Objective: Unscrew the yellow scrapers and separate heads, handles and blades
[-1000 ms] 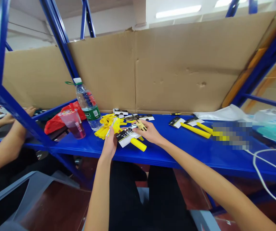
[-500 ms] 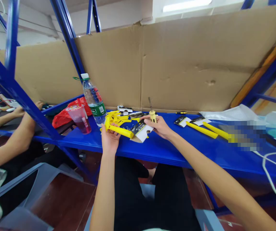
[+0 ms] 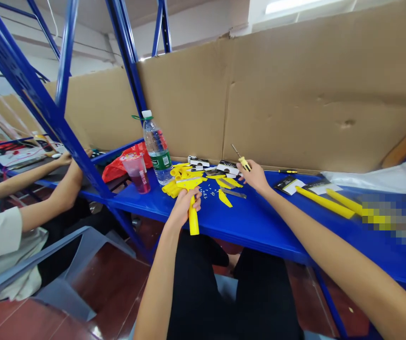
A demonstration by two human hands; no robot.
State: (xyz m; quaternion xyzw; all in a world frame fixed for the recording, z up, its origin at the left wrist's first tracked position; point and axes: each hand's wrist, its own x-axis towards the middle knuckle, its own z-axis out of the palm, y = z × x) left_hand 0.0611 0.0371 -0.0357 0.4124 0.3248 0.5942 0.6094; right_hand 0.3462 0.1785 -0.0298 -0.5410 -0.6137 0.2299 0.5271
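Note:
My left hand [image 3: 184, 208] is wrapped round the handle of a yellow plastic scraper [image 3: 194, 222]. Its wide head points away from me and the hollow handle end hangs over the table's front edge. In my right hand [image 3: 257, 178] is a screwdriver [image 3: 244, 163] with a cream handle, its metal shaft pointing up and to the left. Between the hands lie yellow plastic pieces [image 3: 225, 199], a flat blade [image 3: 234, 193] and several tiny screws [image 3: 208, 190]. More yellow parts [image 3: 181, 171] are heaped behind the scraper. Black-and-white cards [image 3: 228, 167] lie at the back.
A water bottle [image 3: 160, 160] and a cup of red drink [image 3: 139, 174] stand at the left of the blue table [image 3: 259, 226]. Yellow handles with cards [image 3: 325, 202] and a black-and-yellow tool [image 3: 288, 171] lie right. Another person's arm [image 3: 56, 189] is beyond the blue post [image 3: 82, 160].
The black-and-white card is no longer at the scraper's handle. My left hand has turned the scraper head-away and lowered it; my right hand has moved apart, with the screwdriver. The view has swung left.

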